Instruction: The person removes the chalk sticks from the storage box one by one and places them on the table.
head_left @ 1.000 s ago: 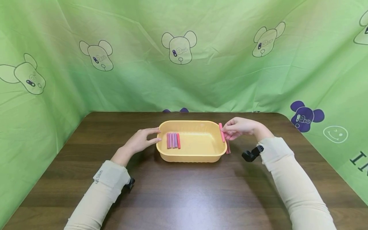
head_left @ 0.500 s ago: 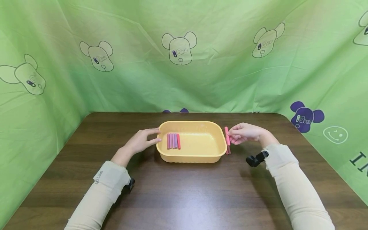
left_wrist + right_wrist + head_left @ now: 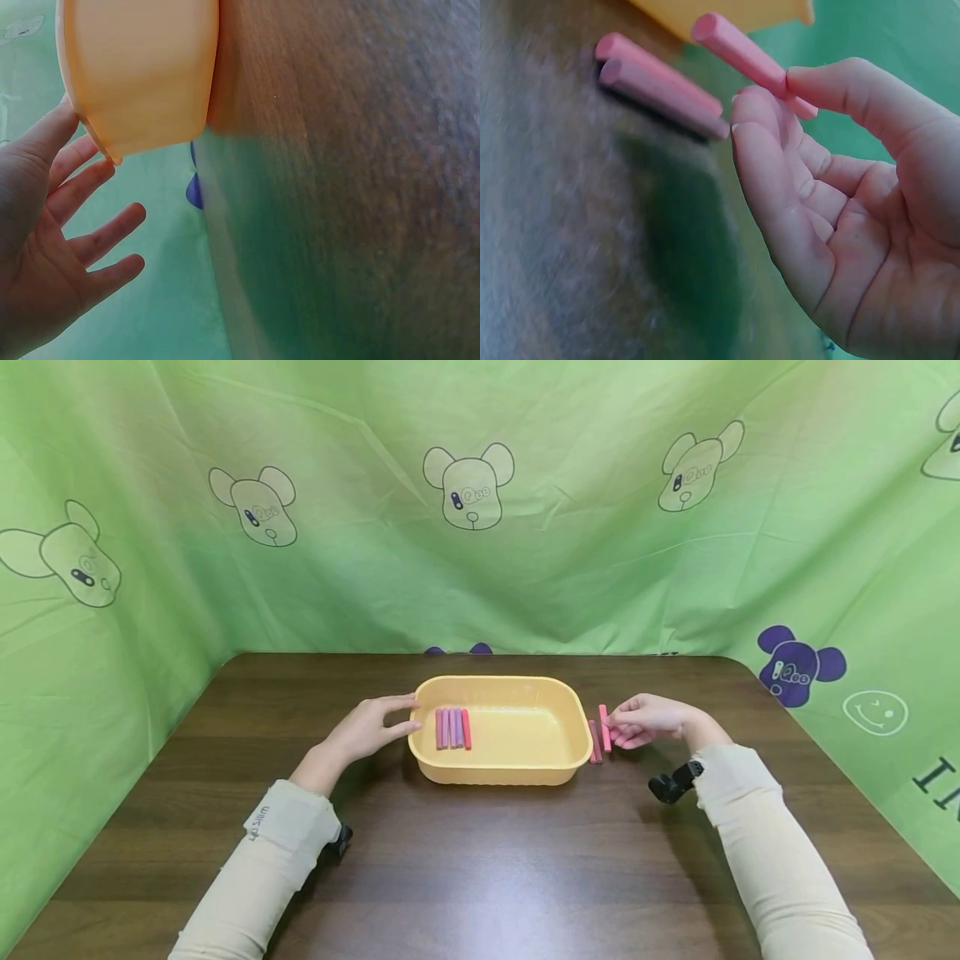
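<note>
Cloth [image 3: 337, 593] with animal faces on it is hanging green and wrinkly behind a brown wood table [image 3: 480, 893] and along both sides. Dark lines are running through the wood, and a white shine is glowing near the front. A yellow tub [image 3: 502, 767] is sitting on the table, and five sticks [image 3: 452, 728], four purplish and one red, are lying in its left part. The left hand [image 3: 363, 727] is spreading wide and touching the tub's left rim. The right hand [image 3: 647, 720] is pinching a pink stick [image 3: 744, 58] between thumb and fingers, to the right of the tub. Two more sticks [image 3: 667, 101], one pink and one duller, are resting side by side on the wood, just beside the tub.
</note>
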A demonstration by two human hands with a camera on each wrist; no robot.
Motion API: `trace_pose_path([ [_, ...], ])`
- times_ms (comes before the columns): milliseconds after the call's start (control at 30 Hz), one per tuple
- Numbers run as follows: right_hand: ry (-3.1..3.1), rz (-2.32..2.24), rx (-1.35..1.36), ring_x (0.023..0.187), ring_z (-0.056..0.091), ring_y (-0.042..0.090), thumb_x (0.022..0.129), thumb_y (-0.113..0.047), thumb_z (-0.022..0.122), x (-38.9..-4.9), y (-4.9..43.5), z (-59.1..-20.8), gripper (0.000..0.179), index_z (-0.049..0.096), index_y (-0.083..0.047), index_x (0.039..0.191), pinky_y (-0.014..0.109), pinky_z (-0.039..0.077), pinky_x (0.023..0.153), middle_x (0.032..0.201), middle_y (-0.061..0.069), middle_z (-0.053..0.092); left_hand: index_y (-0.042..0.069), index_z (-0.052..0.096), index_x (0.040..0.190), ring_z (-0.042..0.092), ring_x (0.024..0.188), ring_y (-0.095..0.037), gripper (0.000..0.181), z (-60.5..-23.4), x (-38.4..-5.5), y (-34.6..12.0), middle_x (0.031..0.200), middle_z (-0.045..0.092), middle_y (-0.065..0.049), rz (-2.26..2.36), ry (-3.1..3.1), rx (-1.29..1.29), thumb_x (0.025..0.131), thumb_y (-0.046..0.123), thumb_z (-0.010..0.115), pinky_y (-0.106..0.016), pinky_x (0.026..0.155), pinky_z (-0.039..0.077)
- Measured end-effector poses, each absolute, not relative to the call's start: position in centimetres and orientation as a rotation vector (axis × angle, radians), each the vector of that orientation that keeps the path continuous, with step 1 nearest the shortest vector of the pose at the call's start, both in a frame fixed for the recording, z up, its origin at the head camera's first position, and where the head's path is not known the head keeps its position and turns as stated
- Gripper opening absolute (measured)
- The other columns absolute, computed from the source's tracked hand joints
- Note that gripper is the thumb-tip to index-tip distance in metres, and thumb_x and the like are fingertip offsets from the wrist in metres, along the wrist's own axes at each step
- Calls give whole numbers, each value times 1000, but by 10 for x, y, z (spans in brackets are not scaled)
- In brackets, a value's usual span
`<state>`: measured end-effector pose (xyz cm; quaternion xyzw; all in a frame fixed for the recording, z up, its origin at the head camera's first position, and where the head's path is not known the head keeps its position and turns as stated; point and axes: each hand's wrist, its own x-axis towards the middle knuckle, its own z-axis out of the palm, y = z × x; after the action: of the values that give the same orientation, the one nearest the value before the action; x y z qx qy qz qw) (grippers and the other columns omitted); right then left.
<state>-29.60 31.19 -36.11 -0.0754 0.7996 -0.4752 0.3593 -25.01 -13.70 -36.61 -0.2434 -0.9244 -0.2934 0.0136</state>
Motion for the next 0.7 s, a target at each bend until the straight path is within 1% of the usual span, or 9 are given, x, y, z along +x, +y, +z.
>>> trace_pose_path([
  [333, 2073, -1193, -118, 67, 62, 4, 93, -12, 53, -300, 316, -377, 11, 61, -9, 85, 18, 56, 67, 75, -4, 65, 7, 56, 130, 48, 129, -29, 46, -365, -249, -136, 136, 53, -13, -920, -2889, -746, 89, 30, 62, -45, 109, 37],
  [700, 2073, -1166, -95, 64, 61, 2, 93, -10, 50, -300, 313, -380, 17, 61, -9, 81, 16, 55, 64, 70, -5, 64, 7, 56, 130, 48, 129, -29, 47, -365, -249, -136, 136, 54, -13, -924, -2886, -748, 90, 30, 62, -44, 109, 38],
])
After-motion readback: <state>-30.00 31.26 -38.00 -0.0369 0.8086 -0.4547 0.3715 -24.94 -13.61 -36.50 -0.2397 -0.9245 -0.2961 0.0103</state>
